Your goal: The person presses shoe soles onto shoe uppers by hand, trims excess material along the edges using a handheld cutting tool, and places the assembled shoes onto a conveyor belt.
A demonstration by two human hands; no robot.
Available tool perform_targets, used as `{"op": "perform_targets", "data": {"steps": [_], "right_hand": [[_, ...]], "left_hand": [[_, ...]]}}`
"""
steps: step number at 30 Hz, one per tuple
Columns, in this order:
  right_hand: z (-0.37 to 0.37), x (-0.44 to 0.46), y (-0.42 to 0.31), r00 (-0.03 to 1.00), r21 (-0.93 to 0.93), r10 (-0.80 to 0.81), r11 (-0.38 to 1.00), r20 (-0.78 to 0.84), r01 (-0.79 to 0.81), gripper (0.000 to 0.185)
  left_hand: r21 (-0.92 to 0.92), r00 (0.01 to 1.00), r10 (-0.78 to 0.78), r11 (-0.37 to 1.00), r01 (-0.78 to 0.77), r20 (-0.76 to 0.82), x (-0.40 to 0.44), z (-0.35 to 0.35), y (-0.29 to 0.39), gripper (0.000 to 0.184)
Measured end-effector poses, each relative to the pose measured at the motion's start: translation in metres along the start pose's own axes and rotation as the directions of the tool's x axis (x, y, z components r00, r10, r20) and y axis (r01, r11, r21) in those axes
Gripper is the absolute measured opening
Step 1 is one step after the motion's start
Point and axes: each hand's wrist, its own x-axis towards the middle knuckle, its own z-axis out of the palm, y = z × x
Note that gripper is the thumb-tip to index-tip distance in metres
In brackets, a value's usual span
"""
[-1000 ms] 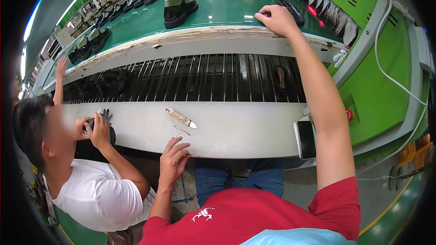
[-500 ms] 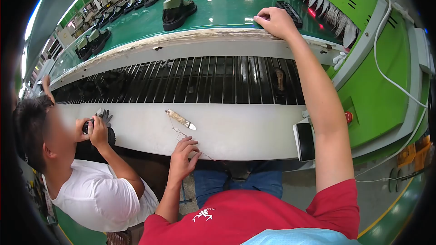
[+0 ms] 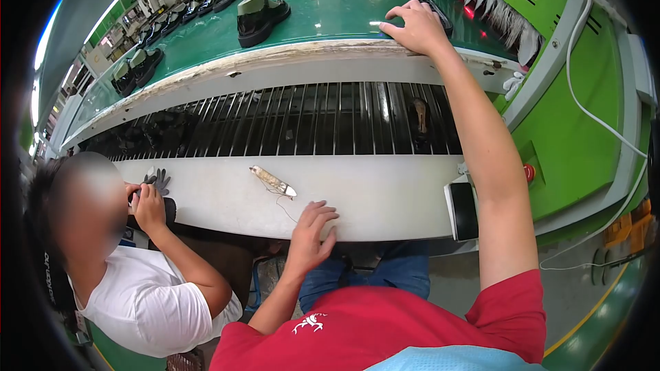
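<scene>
My left hand [image 3: 313, 239] hovers at or rests on the front edge of the pale ledge [image 3: 385, 196], fingers stretched out and nothing in them. Just beyond it lies a slim tool [image 3: 273, 181] with a wrapped, stained handle and a white tip; a thin cord trails from it toward my fingers. Far forward, my right hand [image 3: 419, 27] lies over the rim of the green conveyor belt [image 3: 330, 17], thumb and fingers apart. Right beside it is a black shoe sole [image 3: 438, 15], partly hidden by the hand. A black shoe [image 3: 261, 19] with a green upper part stands farther left on the belt.
Dark metal rollers [image 3: 309, 120] run between ledge and belt. A green machine [image 3: 577, 110] with a white bristle curtain [image 3: 481, 3] stands right. A black-screened device [image 3: 462, 211] is at the ledge's right end. At left sits a co-worker [image 3: 151, 295], near a grey glove [image 3: 159, 180].
My left hand has moved right, away from the bundled cord, and its fingers have straightened. My right hand's curled fingers have spread. The co-worker's head has turned toward me.
</scene>
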Motion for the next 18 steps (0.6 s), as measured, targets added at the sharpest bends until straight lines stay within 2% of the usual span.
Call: {"op": "perform_targets", "data": {"steps": [5, 8, 12, 18], "right_hand": [[-0.005, 0.007, -0.002, 0.983, -0.081, 0.074, 0.995, 0.167, -0.061, 0.057], [-0.008, 0.004, -0.007, 0.977, -0.117, 0.14, 0.986, 0.158, -0.122, 0.065], [-0.012, 0.004, -0.012, 0.947, -0.145, 0.262, 0.961, 0.187, -0.237, 0.073], [-0.017, 0.006, -0.015, 0.898, -0.164, 0.361, 0.93, 0.249, -0.329, 0.078]], "left_hand": [[-0.125, 0.999, 0.021, 0.992, -0.015, 0.048, -0.006, 0.041, 0.005, 0.025], [-0.009, 0.992, 0.128, 0.992, -0.128, -0.014, -0.007, 0.057, 0.0, 0.019], [-0.002, 0.992, 0.095, 0.995, -0.095, -0.086, -0.005, 0.063, 0.003, 0.014], [0.001, 0.992, 0.082, 0.997, -0.082, -0.093, -0.005, 0.065, 0.005, 0.014]]}}
